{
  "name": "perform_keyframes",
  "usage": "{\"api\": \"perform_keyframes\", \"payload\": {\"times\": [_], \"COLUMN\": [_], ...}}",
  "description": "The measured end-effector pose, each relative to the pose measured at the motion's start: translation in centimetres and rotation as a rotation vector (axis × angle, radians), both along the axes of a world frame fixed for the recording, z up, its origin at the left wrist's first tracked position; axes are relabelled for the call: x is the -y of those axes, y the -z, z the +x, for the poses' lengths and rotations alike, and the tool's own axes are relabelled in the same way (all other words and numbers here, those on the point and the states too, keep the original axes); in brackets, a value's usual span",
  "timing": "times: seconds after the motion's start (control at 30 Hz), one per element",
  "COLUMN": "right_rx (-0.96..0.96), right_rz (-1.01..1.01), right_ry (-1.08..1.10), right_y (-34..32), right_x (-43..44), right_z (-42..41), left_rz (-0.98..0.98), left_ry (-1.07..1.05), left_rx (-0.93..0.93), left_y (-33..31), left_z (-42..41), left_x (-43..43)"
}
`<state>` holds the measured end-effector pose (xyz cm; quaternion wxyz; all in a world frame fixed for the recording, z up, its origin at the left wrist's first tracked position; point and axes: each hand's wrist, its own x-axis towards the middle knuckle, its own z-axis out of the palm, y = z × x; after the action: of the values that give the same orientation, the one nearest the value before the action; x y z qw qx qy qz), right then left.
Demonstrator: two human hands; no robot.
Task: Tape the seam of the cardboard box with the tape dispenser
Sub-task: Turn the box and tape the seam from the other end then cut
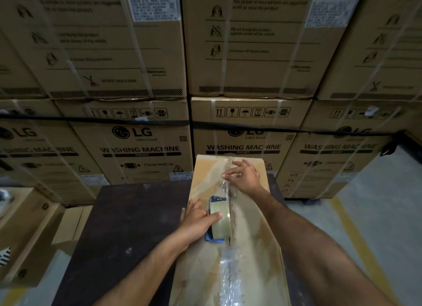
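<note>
A long cardboard box lies on a dark table, its centre seam running away from me. Crinkled clear tape covers the near part of the seam. My left hand grips the blue tape dispenser with its clear tape roll, resting on the box just left of the seam. My right hand is farther along the box, thumb and forefinger pinching the free end of a clear tape strip that stretches from the dispenser.
The dark table extends to the left of the box. Stacked washing machine cartons form a wall behind it. Smaller cartons stand on the floor at left. Grey floor with a yellow line lies at right.
</note>
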<state>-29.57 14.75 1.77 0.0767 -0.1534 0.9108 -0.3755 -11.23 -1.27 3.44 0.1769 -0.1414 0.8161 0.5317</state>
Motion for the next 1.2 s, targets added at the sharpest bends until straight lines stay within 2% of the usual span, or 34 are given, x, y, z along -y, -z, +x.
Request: {"api": "perform_keyframes", "payload": {"times": [0.1, 0.17, 0.23, 0.37, 0.47, 0.6, 0.83, 1.2], "right_rx": [0.008, 0.010, 0.017, 0.025, 0.024, 0.002, -0.116, -0.349], "right_rz": [-0.018, -0.056, -0.088, -0.117, -0.143, -0.159, -0.222, 0.006], "right_ry": [-0.007, -0.006, -0.010, -0.039, -0.056, -0.074, -0.174, -0.375], "right_y": [1.4, 1.9, 2.0, 2.4, 2.9, 3.6, 4.2, 3.4], "right_x": [-0.2, -0.2, 0.0, 0.2, 0.3, 0.2, 0.2, -1.1], "right_z": [0.4, 0.0, -0.2, -0.6, -1.0, -1.5, -1.3, -0.3], "left_rz": [-0.143, -0.188, -0.195, -0.246, -0.213, -0.207, -0.348, -0.295], "left_ry": [0.021, -0.040, -0.140, -0.102, -0.079, -0.091, -0.058, 0.000], "left_rx": [-0.039, -0.099, -0.129, -0.149, -0.077, -0.095, -0.104, -0.079], "left_y": [0.2, 0.4, 0.8, -0.3, 0.1, 1.2, 1.5, 0.8], "left_z": [0.0, -1.5, -4.2, -9.0, -11.3, -12.4, -13.0, -13.0], "left_x": [0.7, 1.8, 3.0, 3.2, 3.4, 3.5, 3.7, 3.2]}}
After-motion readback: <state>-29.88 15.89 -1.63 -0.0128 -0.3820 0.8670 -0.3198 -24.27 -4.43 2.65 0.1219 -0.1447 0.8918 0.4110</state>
